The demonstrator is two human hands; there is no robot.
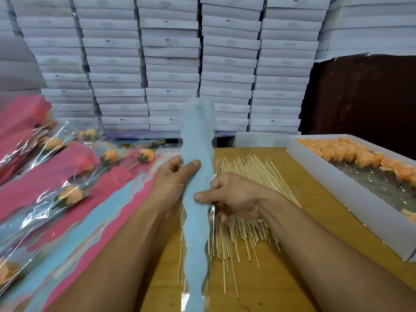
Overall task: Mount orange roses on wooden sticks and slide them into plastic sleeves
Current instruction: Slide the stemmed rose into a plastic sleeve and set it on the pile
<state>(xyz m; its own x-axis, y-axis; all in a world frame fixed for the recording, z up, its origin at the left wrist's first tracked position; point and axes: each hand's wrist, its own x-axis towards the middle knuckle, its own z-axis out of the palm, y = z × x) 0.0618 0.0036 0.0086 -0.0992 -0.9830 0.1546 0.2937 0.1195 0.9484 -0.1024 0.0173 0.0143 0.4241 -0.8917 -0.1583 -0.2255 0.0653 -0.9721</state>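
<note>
I see one blue sleeve (197,188) pinched between both thumbs and fingers, left hand (171,183), right hand (234,197).

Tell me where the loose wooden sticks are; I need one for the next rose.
The wooden sticks lie heaped mid-table, beneath the right hand, left of the white tray of roses.

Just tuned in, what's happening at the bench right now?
A person holds a blue plastic sleeve up over the table, left hand gripping one edge and right hand pinching the other. No rose is visible in it. Loose wooden sticks lie beneath the hands. Unmounted orange roses sit in a white tray on the right. Finished sleeved roses are piled on the left.
</note>
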